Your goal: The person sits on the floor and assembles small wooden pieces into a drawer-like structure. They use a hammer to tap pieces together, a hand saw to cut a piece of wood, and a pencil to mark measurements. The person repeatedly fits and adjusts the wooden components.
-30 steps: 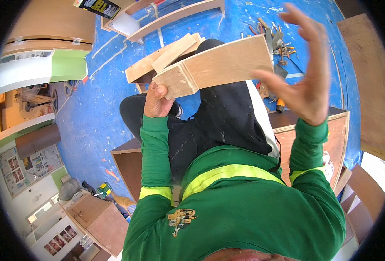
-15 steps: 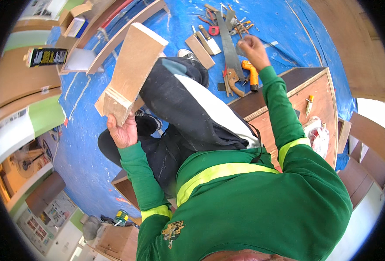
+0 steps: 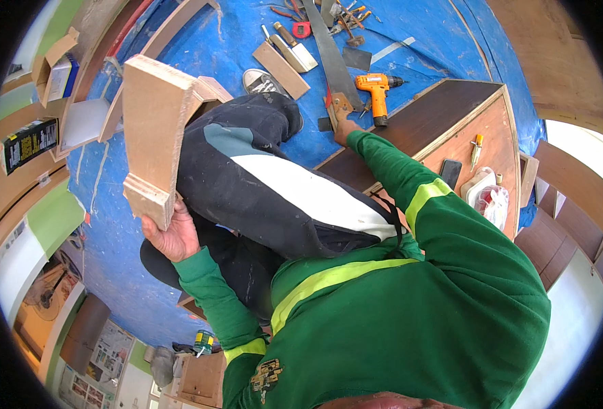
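My left hand [image 3: 173,235] grips the lower end of a tan plywood assembly [image 3: 153,123], a long panel with a short stepped block across its near end. It tilts up beside my left knee, and part of it behind the panel is hidden. My right hand [image 3: 344,132] is at the wooden handle of a handsaw [image 3: 333,67], closed over its near part; most fingers are hidden. The saw lies on the blue sheet with its blade pointing away. Just right of the handle rests an orange cordless drill [image 3: 378,95].
A dark-topped wooden cabinet [image 3: 410,133] lies at my right, bearing a phone [image 3: 450,173], a yellow-handled brush [image 3: 476,151] and a plastic bag [image 3: 492,206]. Beyond the saw are chisels [image 3: 292,46], a wood strip [image 3: 279,69] and a red tape measure [image 3: 302,29]. A black box [image 3: 28,144] sits far left.
My right hand has come down and left, from above the tools to the saw handle. The plywood assembly in my left hand has shifted left and turned more upright. The view has shifted.
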The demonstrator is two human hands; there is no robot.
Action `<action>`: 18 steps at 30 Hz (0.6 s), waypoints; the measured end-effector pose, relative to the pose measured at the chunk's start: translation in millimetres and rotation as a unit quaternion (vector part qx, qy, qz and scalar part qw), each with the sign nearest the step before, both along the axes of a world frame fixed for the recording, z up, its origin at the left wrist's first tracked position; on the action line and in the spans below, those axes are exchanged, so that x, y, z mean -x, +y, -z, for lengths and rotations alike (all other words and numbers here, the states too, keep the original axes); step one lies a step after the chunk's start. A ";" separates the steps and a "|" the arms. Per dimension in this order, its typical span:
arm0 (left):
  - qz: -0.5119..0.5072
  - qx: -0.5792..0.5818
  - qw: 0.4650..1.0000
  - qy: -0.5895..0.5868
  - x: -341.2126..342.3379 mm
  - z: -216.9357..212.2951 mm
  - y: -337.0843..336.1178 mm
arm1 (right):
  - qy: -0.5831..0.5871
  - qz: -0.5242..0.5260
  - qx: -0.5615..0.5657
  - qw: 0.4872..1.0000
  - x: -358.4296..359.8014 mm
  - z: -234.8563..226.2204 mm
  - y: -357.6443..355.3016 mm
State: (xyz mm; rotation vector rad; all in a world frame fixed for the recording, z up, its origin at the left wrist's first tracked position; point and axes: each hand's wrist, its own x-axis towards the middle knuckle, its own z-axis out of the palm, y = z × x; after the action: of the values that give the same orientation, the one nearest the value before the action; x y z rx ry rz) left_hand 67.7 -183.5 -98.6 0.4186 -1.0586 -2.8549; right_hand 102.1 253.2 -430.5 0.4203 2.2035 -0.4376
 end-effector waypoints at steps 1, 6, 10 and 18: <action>0.008 -0.009 1.000 0.006 1.2 1.6 -2.3 | 0.001 0.035 0.005 0.999 4.6 9.8 10.6; -0.040 -0.019 0.998 0.047 6.1 -6.8 -13.5 | 0.140 0.094 0.006 0.986 31.9 30.3 72.8; -0.101 -0.031 0.993 0.046 3.1 -30.8 -65.1 | 0.184 0.177 0.089 0.963 63.4 22.5 97.3; -0.179 0.116 0.975 0.057 -1.5 -51.7 -141.6 | 0.311 0.125 0.085 0.938 199.8 38.5 106.1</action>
State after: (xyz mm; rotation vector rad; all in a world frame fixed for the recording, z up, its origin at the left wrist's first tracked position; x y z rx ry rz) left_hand 69.2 -325.1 -46.9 0.3779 -1.1448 -2.3808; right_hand -97.7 359.2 -469.0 0.5195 2.6948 -1.0064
